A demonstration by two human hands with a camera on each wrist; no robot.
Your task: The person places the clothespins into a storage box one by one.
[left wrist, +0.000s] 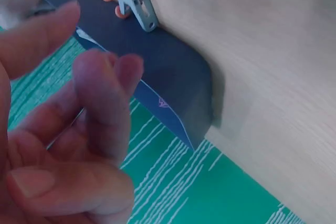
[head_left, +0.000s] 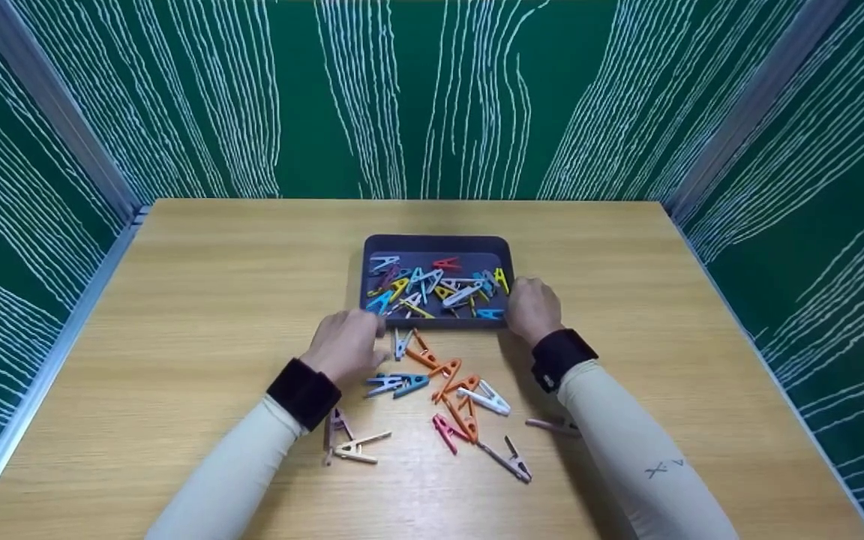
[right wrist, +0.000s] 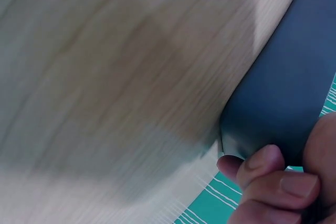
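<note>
A dark tray on the table holds many small clothespins in white, blue, yellow, red and purple. My right hand grips the tray's near right corner; in the right wrist view its fingers curl round the tray wall. Just off the near left corner is my left hand. The left wrist view shows its fingers loosely bent with nothing between them, in front of the tray's wall. A grey-blue clothespin stands against that wall.
Loose clothespins lie before the tray: several orange ones, a blue one, a white one, a pink one and a cream one. Another lies by the right forearm. Green walls with white lines surround the wooden table.
</note>
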